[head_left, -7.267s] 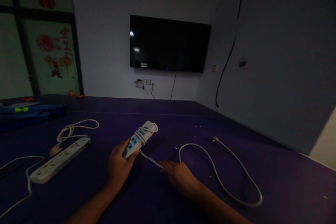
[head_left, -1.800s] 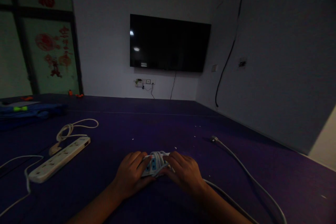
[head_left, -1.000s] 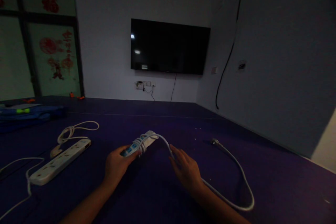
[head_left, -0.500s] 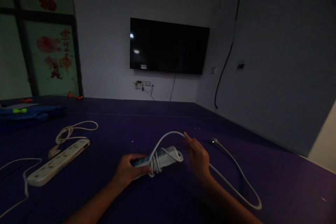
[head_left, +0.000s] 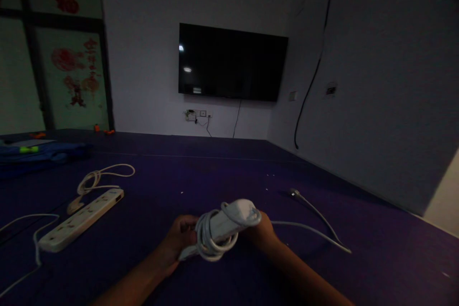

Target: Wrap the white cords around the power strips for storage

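Note:
My left hand (head_left: pixel 177 239) is closed around the near end of a white power strip (head_left: pixel 229 222), which is lifted and tilted with its far end up. Several turns of its white cord (head_left: pixel 211 244) are wrapped around the strip's middle. Just right of the strip's far end is my right hand (head_left: pixel 263 232), its fingers mostly hidden behind the strip. The free cord (head_left: pixel 310 228) comes out of that hand and loops over the purple surface, ending in a plug (head_left: pixel 294 193) at the right.
On the purple surface (head_left: pixel 161 177) at left lies another white power strip (head_left: pixel 84 220) with its coiled cord (head_left: pixel 95 179). Folded blue cloth (head_left: pixel 46 153) lies farther back. A television (head_left: pixel 233 62) hangs on the far wall, and a black cable (head_left: pixel 310 86) dangles at right.
My right hand has moved down and in behind the strip, carrying the cord around it. The strip has turned and its far end points more toward me. The free cord has been drawn in.

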Action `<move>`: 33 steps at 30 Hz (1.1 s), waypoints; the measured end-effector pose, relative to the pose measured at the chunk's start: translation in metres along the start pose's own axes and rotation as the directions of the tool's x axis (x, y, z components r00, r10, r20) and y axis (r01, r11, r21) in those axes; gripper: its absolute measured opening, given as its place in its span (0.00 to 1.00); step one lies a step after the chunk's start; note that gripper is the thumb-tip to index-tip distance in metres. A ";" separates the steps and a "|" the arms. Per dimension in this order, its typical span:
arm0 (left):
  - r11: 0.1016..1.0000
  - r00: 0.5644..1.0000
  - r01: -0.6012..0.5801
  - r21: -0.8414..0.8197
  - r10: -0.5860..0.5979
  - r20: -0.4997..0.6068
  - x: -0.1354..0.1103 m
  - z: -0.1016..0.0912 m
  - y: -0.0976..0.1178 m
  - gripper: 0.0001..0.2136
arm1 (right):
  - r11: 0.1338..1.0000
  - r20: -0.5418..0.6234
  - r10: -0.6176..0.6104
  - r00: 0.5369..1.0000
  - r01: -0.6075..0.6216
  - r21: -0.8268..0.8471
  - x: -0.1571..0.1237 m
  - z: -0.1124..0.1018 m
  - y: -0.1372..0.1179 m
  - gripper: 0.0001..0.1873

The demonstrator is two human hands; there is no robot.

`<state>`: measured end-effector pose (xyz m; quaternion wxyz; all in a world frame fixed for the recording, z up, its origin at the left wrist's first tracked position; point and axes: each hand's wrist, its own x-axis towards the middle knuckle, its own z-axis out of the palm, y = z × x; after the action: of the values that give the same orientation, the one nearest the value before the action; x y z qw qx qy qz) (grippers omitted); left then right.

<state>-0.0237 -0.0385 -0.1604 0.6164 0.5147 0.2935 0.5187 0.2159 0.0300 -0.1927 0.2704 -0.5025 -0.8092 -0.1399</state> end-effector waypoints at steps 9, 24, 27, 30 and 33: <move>0.989 0.967 -0.091 -0.120 0.059 -0.247 0.019 -0.017 0.004 0.24 | 0.978 0.289 -0.147 0.946 0.184 -0.102 0.001 -0.022 -0.024 0.30; 0.990 0.764 0.075 -0.118 -0.133 -0.631 0.030 -0.035 0.009 0.23 | 0.908 0.067 -0.396 0.916 0.401 -0.124 -0.003 -0.025 -0.031 0.15; 0.984 0.726 0.055 0.169 0.076 -0.683 0.027 -0.034 0.010 0.26 | 0.871 -0.053 -0.480 0.876 0.468 -0.152 -0.005 -0.024 -0.030 0.12; 0.902 0.712 0.002 0.432 0.302 -0.634 0.024 -0.032 0.012 0.27 | 0.843 -0.179 -0.534 0.826 0.506 -0.181 -0.007 -0.024 -0.028 0.12; 0.779 0.741 -0.020 0.627 0.432 -0.514 0.021 -0.029 0.012 0.25 | 0.817 -0.257 -0.575 0.777 0.531 -0.224 -0.010 -0.027 -0.028 0.11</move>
<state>-0.0477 -0.0101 -0.1537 0.2202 0.5058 0.5590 0.6191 0.2022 -0.0038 -0.1749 0.3062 -0.2311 -0.8558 -0.3471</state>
